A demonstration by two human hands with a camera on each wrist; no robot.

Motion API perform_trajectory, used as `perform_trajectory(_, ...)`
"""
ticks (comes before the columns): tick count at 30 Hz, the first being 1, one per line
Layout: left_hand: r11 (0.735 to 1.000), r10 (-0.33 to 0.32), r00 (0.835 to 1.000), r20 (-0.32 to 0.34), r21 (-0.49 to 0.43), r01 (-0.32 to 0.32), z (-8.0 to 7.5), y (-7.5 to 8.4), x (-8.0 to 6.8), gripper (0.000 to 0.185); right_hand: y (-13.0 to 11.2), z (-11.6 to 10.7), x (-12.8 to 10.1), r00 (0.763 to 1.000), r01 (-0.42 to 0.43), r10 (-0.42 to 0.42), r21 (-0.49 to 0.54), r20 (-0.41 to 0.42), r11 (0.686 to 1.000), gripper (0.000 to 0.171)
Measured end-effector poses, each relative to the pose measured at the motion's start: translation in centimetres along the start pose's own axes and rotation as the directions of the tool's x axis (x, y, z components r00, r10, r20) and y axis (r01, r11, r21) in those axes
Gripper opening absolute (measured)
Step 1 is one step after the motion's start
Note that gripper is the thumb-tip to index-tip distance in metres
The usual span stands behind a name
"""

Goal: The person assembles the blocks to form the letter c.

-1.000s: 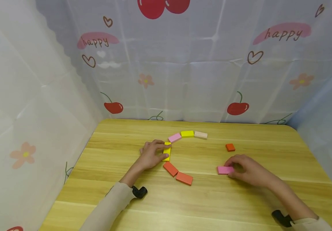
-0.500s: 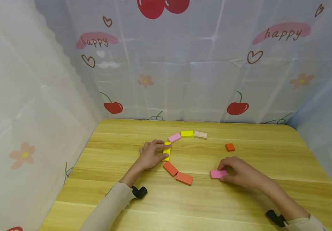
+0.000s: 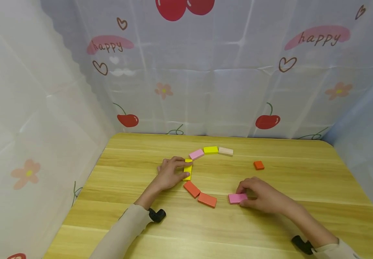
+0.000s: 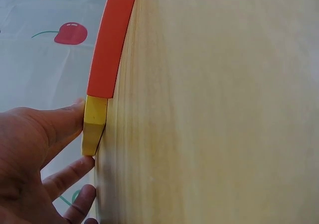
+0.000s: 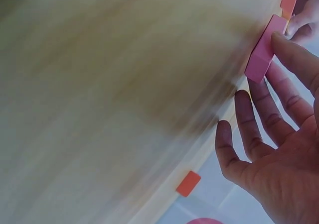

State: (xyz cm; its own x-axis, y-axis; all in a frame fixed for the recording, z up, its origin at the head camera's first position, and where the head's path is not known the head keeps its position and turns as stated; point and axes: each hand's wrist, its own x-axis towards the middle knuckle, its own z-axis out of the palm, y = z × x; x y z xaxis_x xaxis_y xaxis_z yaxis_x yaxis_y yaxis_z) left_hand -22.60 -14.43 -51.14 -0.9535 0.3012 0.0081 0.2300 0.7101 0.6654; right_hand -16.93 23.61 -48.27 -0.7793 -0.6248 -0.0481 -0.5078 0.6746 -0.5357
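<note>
right hand [image 3: 260, 196] pinching pink block [image 3: 237, 198]; left hand [image 3: 169, 173] on yellow block [image 3: 188, 172]

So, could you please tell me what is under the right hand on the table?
The right hand pinches a pink block lying on the table; only the block's left part shows, the rest is covered by fingers.

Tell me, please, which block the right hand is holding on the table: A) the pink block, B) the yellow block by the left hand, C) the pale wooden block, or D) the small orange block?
A: the right hand pinches the pink block flat on the table, while the small orange block lies apart, farther back.
</note>
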Motion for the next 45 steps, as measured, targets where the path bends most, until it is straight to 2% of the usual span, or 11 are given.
perform_trajectory(20, 1.000, -0.003, 1.000, 0.003, 0.007, 0.003, 0.1, -0.1, 0.1, 0.044, -2.3, 1.0, 1.3, 0.999, 0.014, -0.014, 0.007, 0.043, 1.000, 0.020)
perform_trajectory(45, 1.000, -0.007, 1.000, 0.003, 0.004, 0.007, 0.1, -0.1, 0.2, 0.043, -3.0, 1.4, 1.6, 0.999, 0.018, -0.018, 0.005, 0.046, 1.000, 0.023)
